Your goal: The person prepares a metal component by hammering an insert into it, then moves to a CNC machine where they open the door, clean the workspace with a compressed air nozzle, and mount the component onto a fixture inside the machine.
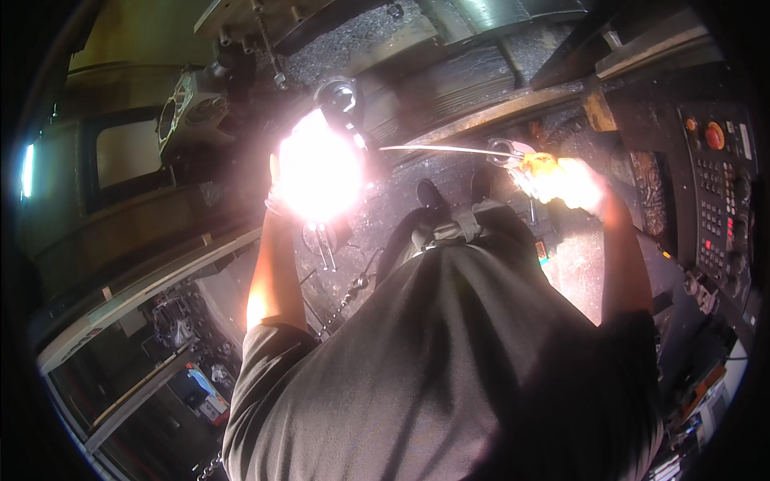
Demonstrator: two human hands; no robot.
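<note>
A white glare (321,168) covers most of my left hand (277,196); only its edge and wrist show, so its fingers are hidden. Just above the glare is a dark round metal part (340,98) with a bright opening. Two thin metal prongs (322,243) stick out below it. My right hand (584,188), lit very brightly, is closed round a yellow-orange handled tool (539,170). From this tool a long thin rod (449,149) reaches left, its tip ending a little short of the glare. A ring-shaped metal piece (504,152) shows beside the handle.
On the right stands a machine control panel (716,192) with keys and a red knob. A machine bed strewn with metal chips (361,52) lies ahead. At the left is a metal housing (192,112). A chain (343,305) hangs by my left arm, near shelves (144,393) of tools.
</note>
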